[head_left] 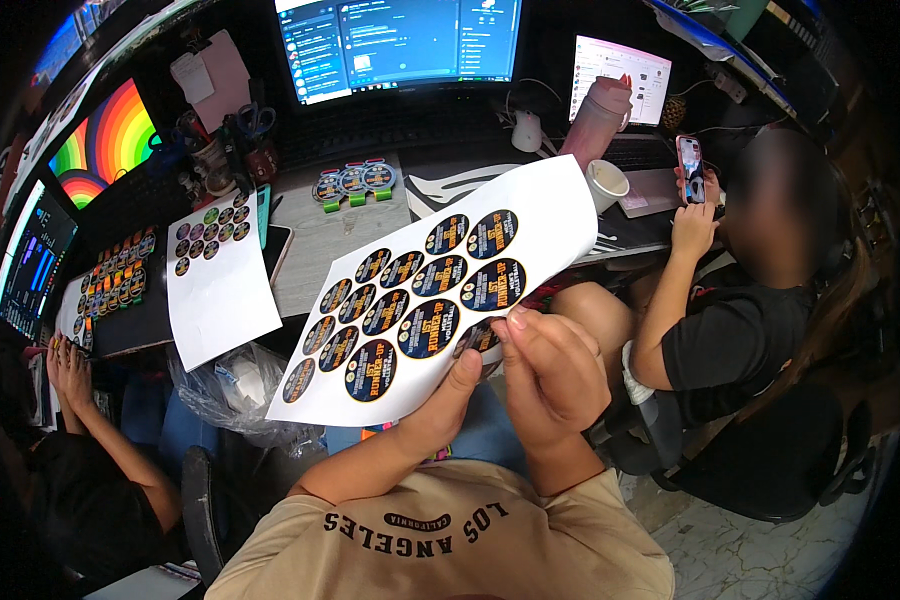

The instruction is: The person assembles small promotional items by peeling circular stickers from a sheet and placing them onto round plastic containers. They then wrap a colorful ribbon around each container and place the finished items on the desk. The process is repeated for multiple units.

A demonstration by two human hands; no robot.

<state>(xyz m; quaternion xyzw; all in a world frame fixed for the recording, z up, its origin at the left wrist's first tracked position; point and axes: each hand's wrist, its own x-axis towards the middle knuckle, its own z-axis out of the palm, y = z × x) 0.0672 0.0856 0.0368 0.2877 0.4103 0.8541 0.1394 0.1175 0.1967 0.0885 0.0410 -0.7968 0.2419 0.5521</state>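
From afar, I see the left hand (435,415) clamping a sticker sheet (417,297), the right hand (558,380) pinched tight at its near edge.

Pink bottle (592,125), white cup (603,203), white mouse (526,132)

White paper sheet (558,222) with dark printed circles (428,327) looks smooth. Crinkled clear plastic bag (210,392) looks glossy; beige cloth T-shirt (420,577), matt.

Both forearms (355,468) angle inward. The left hand (440,412) extends its thumb, fingers hidden; the right hand (555,378) pinches, other fingers curled.
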